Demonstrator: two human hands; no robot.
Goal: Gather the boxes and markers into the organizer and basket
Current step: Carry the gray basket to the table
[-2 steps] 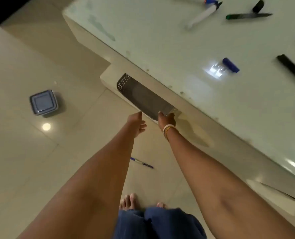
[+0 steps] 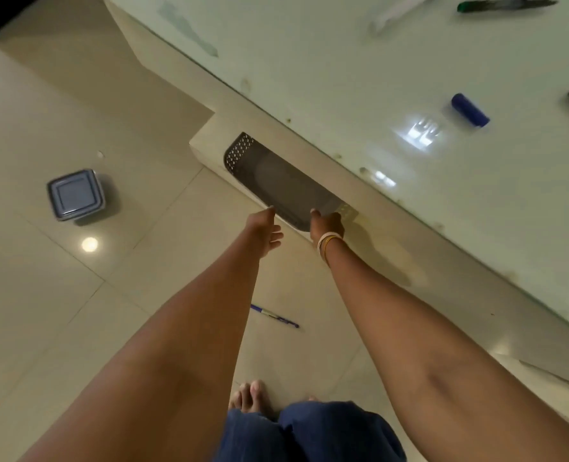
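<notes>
I reach both arms down to the dark perforated basket point(image 2: 276, 181) tucked on the low ledge under the table point(image 2: 309, 78). My right hand point(image 2: 328, 225) grips its near rim; my left hand point(image 2: 264, 228) hovers loose-fingered beside the edge, holding nothing. To pull it out cleanly I should catch the rim with both hands and slide it level. A lidded box point(image 2: 76, 194) and a pen point(image 2: 274, 316) lie on the floor, markers up on the table
</notes>
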